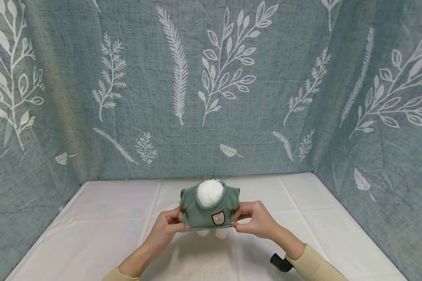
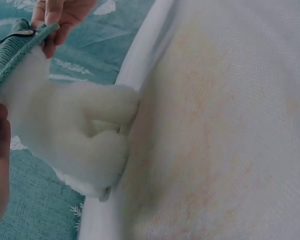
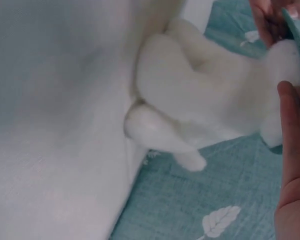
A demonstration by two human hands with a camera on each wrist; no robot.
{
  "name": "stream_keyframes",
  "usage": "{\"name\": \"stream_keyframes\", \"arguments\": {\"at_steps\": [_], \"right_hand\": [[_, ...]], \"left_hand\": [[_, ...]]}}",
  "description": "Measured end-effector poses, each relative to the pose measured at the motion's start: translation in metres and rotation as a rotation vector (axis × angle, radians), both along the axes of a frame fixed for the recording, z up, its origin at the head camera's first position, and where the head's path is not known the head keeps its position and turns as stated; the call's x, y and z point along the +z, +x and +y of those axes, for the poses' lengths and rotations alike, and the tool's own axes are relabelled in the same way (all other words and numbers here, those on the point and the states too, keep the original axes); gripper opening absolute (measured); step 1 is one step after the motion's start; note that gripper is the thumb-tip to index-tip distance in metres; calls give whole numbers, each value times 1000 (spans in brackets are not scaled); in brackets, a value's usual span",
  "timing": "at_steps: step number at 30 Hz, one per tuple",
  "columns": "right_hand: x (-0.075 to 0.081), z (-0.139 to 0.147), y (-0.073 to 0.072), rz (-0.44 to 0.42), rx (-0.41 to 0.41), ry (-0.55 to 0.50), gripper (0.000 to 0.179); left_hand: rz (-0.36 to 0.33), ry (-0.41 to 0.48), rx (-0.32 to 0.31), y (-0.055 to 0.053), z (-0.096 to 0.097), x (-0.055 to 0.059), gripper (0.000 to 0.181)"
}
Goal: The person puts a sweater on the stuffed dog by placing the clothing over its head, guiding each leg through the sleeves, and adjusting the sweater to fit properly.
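A white plush toy [image 2: 65, 125] stands on the table with a small green knitted sweater [image 1: 202, 214] around its upper part. White fur [image 1: 210, 193] shows through the round neck opening, and a shield-shaped patch [image 1: 218, 218] marks the sweater's front. My left hand [image 1: 167, 223] pinches the hem at its left side, thumb in front. At the opposite side my right hand [image 1: 256, 220] pinches the hem likewise. Both wrist views show the toy's white body and legs [image 3: 160, 75] bare below the stretched hem. Its arms are mostly hidden under the knit.
A white cloth covers the table [image 1: 91, 234]. Green-blue curtains [image 1: 144, 89] with white leaf prints hang behind it and along both sides. Beside my right sleeve [image 1: 309, 263] lies a black object [image 1: 280, 262], partly covered by the arm.
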State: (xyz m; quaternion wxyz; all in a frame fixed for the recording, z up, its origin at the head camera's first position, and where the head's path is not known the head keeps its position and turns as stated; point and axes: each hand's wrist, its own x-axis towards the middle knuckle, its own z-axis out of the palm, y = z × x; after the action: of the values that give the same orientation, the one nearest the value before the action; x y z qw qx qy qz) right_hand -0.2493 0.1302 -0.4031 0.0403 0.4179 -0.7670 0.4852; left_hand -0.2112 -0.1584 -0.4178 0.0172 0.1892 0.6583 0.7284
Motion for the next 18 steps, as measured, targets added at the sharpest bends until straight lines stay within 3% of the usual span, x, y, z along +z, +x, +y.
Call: {"name": "stream_keyframes", "arguments": {"at_steps": [6,14,18], "right_hand": [[-9,2,-6,-35,-13,26,6],[-19,0,-13,-159,-138,104,3],[-18,-2,-13,-148,-189,107,4]], "left_hand": [[-43,-60,82,-2,2,-1,25],[-165,-79,194,-7,10,-6,29],[-205,-85,190,-9,11,-7,24]]}}
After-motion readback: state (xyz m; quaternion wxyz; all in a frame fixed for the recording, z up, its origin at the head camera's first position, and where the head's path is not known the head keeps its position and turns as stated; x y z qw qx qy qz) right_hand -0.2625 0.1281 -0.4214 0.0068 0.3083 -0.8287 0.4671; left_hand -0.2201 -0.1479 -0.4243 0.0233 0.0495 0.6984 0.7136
